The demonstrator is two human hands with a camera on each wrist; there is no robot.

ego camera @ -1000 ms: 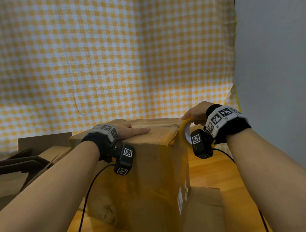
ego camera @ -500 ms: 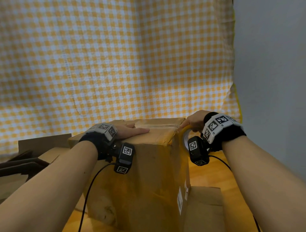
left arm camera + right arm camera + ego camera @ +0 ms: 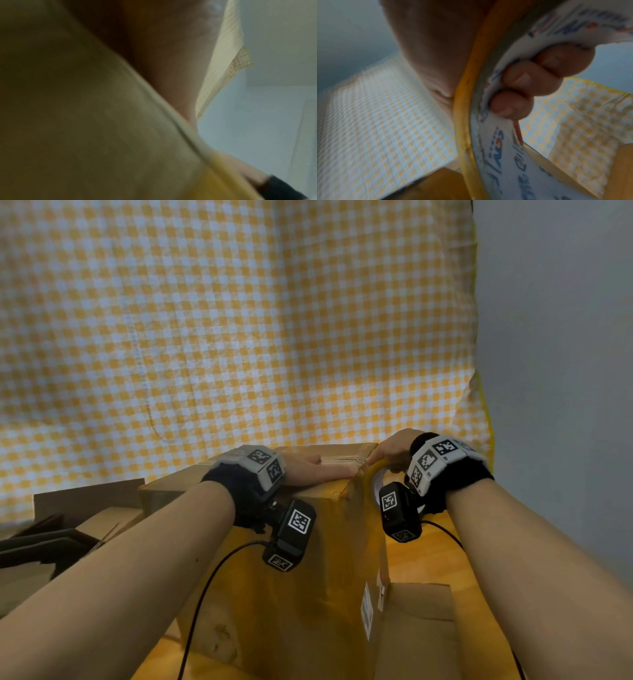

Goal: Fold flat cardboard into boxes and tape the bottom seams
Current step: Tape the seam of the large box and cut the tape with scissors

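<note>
The cardboard box [image 3: 274, 559] stood upright on the wooden floor [image 3: 421, 556] right in front of me, its closed flaps facing up and the seam running along the top toward the far right corner. My left hand [image 3: 308, 470] lay flat on that top face, fingers straight and together, pressing the flaps down with the fingertips reaching toward the right edge. In the left wrist view the box wall [image 3: 85, 121] filled most of the picture, blurred and dim, so nothing more of the fingers could be read there. My right hand [image 3: 394, 451] was at the box's far right top corner, holding the tape roll [image 3: 375, 474], and the yellow roll hung just off the right side of the box, touching or nearly touching the corner; I could not tell which. The right wrist view was clear: fingers [image 3: 530, 81] curled through the roll's middle against the printed white core [image 3: 505, 162], thumb side on the outside of the yellow rim [image 3: 462, 121], clamped tight on it. Another brown flap or flat piece [image 3: 418, 628] stood low against the box's right side. More flattened cardboard [image 3: 68, 529] lay in a heap to the left. A yellow-and-white checked cloth [image 3: 239, 337] hung behind everything, with a plain grey wall [image 3: 555, 371] to its right.
</note>
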